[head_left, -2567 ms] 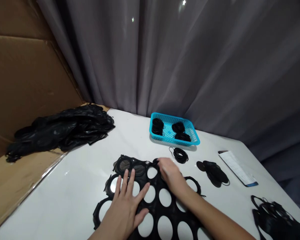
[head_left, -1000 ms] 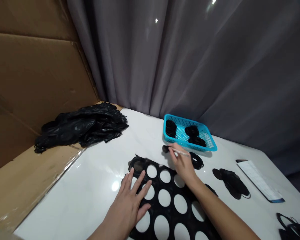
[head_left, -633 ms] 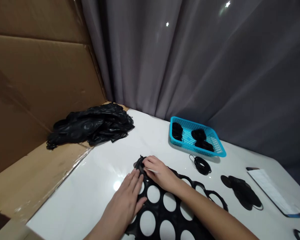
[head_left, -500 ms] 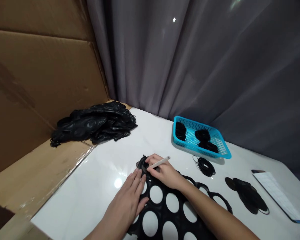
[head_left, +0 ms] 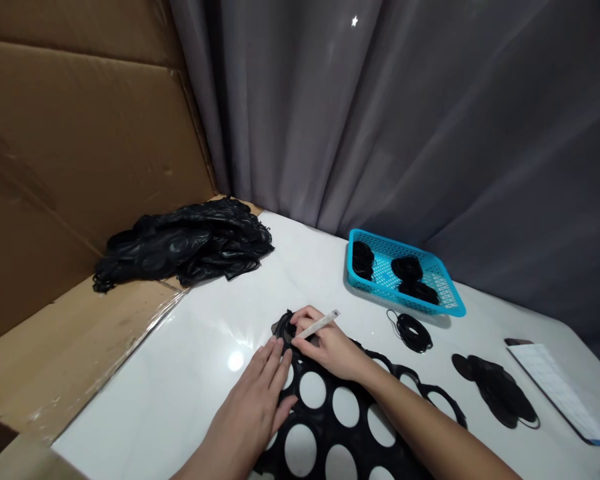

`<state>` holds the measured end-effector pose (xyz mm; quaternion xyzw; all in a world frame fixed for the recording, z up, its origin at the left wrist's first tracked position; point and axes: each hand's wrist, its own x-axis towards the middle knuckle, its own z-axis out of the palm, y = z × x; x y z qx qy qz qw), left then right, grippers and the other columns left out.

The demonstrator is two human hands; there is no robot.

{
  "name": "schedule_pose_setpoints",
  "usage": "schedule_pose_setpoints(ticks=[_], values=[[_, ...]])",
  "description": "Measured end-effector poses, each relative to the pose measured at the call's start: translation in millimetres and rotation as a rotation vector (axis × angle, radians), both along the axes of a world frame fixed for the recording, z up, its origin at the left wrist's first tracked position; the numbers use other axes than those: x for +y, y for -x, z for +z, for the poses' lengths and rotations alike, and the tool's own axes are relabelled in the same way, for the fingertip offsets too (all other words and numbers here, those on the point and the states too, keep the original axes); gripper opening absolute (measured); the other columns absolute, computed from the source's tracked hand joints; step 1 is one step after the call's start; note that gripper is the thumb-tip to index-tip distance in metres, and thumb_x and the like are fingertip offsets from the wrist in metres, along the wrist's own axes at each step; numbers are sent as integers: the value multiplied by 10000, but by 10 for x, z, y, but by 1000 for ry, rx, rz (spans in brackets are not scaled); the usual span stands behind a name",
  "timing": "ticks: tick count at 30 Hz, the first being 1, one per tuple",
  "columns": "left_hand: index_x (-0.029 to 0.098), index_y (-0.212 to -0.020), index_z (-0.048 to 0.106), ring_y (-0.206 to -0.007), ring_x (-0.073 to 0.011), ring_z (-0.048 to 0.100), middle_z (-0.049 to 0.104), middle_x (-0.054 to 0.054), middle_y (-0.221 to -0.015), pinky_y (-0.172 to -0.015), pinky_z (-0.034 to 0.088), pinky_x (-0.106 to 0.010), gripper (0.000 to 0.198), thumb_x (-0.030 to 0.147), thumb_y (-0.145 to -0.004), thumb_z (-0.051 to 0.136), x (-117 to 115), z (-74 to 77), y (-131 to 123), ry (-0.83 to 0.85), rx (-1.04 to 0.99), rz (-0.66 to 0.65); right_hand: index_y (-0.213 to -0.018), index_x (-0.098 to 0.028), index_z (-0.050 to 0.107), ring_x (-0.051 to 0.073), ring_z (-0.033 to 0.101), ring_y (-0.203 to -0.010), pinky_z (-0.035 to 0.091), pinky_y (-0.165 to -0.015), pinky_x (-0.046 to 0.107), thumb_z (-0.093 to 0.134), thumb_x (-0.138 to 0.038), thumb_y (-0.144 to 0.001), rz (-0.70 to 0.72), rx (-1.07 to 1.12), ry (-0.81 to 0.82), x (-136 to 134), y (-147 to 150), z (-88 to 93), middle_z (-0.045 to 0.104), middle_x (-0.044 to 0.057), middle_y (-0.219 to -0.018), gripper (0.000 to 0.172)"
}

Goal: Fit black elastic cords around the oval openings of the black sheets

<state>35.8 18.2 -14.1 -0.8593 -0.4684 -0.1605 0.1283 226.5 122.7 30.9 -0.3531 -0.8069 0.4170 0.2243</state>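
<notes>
A heap of black sheets point(head_left: 180, 243) lies at the far left corner, where cardboard meets the white tabletop point(head_left: 190, 387). At the near edge, the person's left hand point(head_left: 253, 410) presses flat, its grip spread apart, on a black punched sheet point(head_left: 325, 427) riddled with round holes. The right hand point(head_left: 333, 350) has its grip clamped on a slim white stick point(head_left: 320, 325), tip set at the sheet's far corner. Should the flat hand ease off, the thin web would likely slide or buckle, and a hard poke could tear it. A coil of black rings point(head_left: 414, 333), a blue basket point(head_left: 445, 295) and loose black discs point(head_left: 497, 397) sit toward the right edge, near enough for a sweeping forearm to scatter.
</notes>
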Motion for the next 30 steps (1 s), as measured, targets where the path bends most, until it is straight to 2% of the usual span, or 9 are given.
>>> schedule_pose_setpoints(ticks=[7, 12, 15, 17, 20, 22, 25, 28, 30], values=[[79, -1415, 489, -1345, -293, 513, 523, -188, -1461, -1085, 449, -417, 516, 424, -1042, 397, -1, -21, -2, 3, -32, 1, -905, -203, 571, 208, 560, -1056, 484, -958, 364, 513, -122, -944, -60, -75, -163, -182, 75, -65, 555, 77, -1147, 107], [57, -1345, 543, -1329, -305, 528, 577, -207, -1398, -1105, 431, -429, 474, 386, -1022, 432, 23, -8, 2, -9, -31, -15, -1009, -217, 602, 255, 529, -1091, 471, -975, 410, 489, -38, -874, -91, -112, -347, -238, 188, -259, 592, 105, -1176, 251], [66, -1354, 545, -1312, -306, 545, 584, -203, -1391, -1073, 465, -428, 477, 390, -1022, 433, 44, 3, 19, -11, -23, -19, -798, -218, 567, 224, 553, -875, 489, -863, 378, 523, -126, -864, -320, 100, -156, 39, 166, -275, 617, 54, -874, 121], [88, -1364, 548, -1307, -304, 549, 576, -189, -1405, -1051, 487, -426, 480, 408, -1031, 415, 58, -6, 33, -12, -43, -12, -690, -226, 488, 192, 529, -722, 499, -761, 343, 604, -276, -847, -580, 332, 98, 273, 15, -193, 516, -12, -658, 201], [118, -1361, 558, -1304, -299, 551, 575, -167, -1411, -1051, 490, -433, 474, 425, -1039, 395, 85, -36, 58, -5, -98, -11, -671, -245, 384, 163, 518, -642, 503, -661, 315, 637, -432, -797, -781, 488, 191, 384, -493, 53, 448, -47, -603, 339], [131, -1347, 571, -1283, -301, 566, 587, -158, -1395, -1046, 492, -445, 479, 446, -1038, 387, 122, -46, 82, 9, -135, -26, -687, -246, 382, 157, 542, -664, 517, -672, 312, 670, -475, -756, -874, 555, 188, 172, -990, 241, 488, -36, -644, 374], [150, -1291, 614, -1209, -311, 611, 620, -152, -1338, -1017, 505, -473, 499, 492, -1035, 355, 228, -7, 126, 35, -177, -46, -692, -232, 448, 142, 541, -646, 504, -622, 271, 727, -475, -708, -1033, 612, 158, -526, -1838, 415, 510, -27, -662, 370], [165, -1163, 676, -1105, -325, 643, 676, -151, -1193, -957, 521, -493, 492, 500, -1027, 341, 378, 111, 118, 49, -174, -59, -652, -224, 513, 159, 548, -618, 471, -543, 266, 774, -471, -614, -1350, 559, 56, -1372, -2655, 374, 561, -7, -664, 362], [178, -1088, 691, -1050, -333, 645, 687, -144, -1103, -907, 530, -500, 463, 484, -1018, 350, 456, 215, 35, 47, -161, -84, -633, -233, 547, 193, 556, -607, 447, -531, 301, 723, -490, -616, -1530, 357, -5, -1850, -3117, 255, 591, 15, -651, 311]])
